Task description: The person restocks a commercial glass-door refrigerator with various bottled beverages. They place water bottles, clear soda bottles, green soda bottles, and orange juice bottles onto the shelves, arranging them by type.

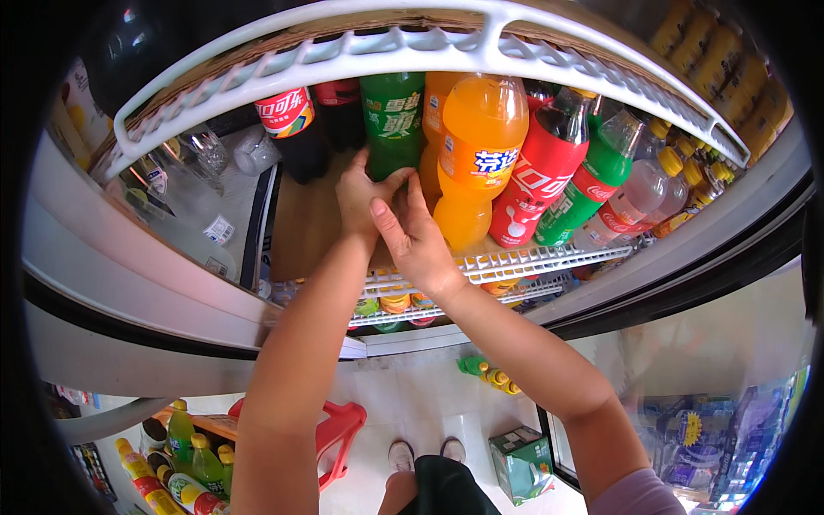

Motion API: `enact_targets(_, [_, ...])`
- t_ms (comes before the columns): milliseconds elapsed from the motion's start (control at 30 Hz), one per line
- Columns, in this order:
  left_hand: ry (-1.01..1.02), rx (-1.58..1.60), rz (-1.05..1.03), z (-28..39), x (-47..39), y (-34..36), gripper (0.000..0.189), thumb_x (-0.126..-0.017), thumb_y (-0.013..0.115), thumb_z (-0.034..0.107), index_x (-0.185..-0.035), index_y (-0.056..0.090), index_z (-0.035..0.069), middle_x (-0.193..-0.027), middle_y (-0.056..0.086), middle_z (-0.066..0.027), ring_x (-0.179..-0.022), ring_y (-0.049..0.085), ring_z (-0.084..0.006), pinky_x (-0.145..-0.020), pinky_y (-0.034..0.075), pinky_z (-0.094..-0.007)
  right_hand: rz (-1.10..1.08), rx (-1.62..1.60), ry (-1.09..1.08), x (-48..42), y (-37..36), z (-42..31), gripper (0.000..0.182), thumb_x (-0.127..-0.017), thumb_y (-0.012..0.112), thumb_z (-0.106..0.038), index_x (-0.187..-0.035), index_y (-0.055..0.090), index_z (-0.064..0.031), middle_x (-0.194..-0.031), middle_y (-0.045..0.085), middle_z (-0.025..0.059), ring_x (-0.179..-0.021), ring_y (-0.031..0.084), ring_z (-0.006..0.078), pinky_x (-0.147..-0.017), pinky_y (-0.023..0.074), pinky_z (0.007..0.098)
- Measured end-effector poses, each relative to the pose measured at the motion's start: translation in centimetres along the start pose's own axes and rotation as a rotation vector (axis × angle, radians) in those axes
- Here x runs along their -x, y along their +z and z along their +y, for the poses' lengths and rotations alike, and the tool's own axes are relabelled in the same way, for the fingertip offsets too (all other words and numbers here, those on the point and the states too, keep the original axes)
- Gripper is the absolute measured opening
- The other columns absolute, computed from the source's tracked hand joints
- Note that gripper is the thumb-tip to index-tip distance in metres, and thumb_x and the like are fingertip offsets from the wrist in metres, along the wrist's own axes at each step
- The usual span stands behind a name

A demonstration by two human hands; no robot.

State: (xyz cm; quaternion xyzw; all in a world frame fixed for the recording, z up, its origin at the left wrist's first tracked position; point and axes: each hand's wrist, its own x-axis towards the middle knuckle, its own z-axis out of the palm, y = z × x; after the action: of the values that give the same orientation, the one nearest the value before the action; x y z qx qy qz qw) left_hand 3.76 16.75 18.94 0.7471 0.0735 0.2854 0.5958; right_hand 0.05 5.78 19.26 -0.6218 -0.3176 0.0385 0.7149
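Inside a refrigerated drinks cabinet, my left hand point(362, 196) has its fingers and thumb around the base of a green plastic soda bottle point(394, 122). Close beside it is my right hand point(418, 244), thumb and fingers apart, its fingertips near the base of that bottle and nothing held in it. Just to the right stands a large bottle of orange soda point(481, 154), partly covering a second orange bottle point(432, 154) behind it. Dark cola bottles point(297, 145) are left of the green one. Brown cardboard point(302, 219) covers the shelf under my hands.
A white wire shelf point(412, 48) curves overhead. Rightward stand a red-labelled cola bottle point(541, 167), a green bottle point(589, 180) and clear bottles point(631, 199). Below are a red plastic stool point(344, 428), more soda bottles point(203, 460) and a green carton point(523, 467) on the floor.
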Motion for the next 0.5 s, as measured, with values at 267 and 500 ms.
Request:
enact_targets(267, [-0.008, 0.266, 0.008, 1.6, 3.2, 0.4, 0.053, -0.08, 0.074, 0.004, -0.128, 0.051, 0.002, -0.113, 0.062, -0.0071, -0.099, 0.06, -0.0144, -0.085, 0.049, -0.0277, 0.205, 0.072, -0.009, 9.5, -0.2, -5.2, 0.055, -0.092, 0.062, -0.014, -0.138, 0.039, 0.0028, -0.132, 0.051, 0.0229, -0.121, 0.054, 0.0323, -0.098, 0.0449, 0.0375])
enact_targets(500, [-0.07, 0.081, -0.215, 5.1, 24.8, 3.5, 0.019, -0.085, 0.068, 0.002, -0.103, 0.061, 0.0, -0.1, 0.064, -0.0054, -0.088, 0.06, -0.0102, -0.077, 0.05, -0.0231, 0.602, -0.054, 0.493, 27.2, -3.4, -2.0, 0.031, -0.089, 0.056, 0.008, -0.118, 0.055, -0.0037, -0.1, 0.062, 0.0048, -0.096, 0.063, 0.0127, -0.076, 0.0527, 0.0245])
